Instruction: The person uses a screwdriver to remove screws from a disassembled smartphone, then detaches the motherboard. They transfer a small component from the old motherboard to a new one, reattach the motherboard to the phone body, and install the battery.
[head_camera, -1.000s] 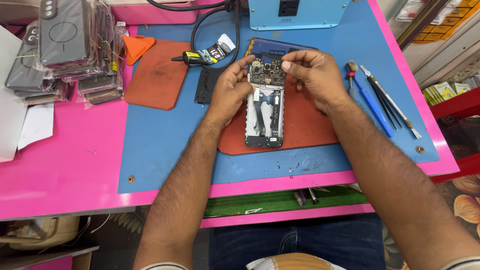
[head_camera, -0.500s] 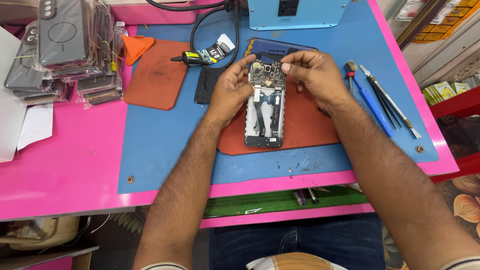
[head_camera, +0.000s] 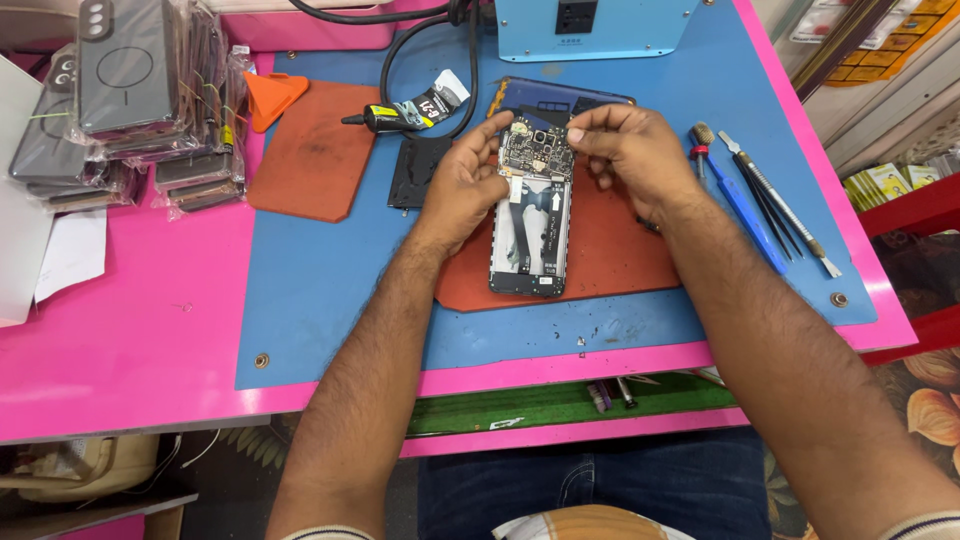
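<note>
An opened phone frame lies lengthwise on a rust-red mat on the blue work mat. A small circuit board is held over the top end of the frame. My left hand grips the board's left edge. My right hand pinches its right upper corner with thumb and forefinger. A dark blue phone back panel lies just behind the board.
A second rust-red mat, an orange pick and a black glue tube lie at the left. Stacked phone cases in plastic sleeves stand at far left. Tweezers, a blue tool and a brush lie at the right. A blue box sits behind.
Both hands have stayed on the circuit board at the top of the phone frame, with only slight finger shifts. The frame has not moved.
</note>
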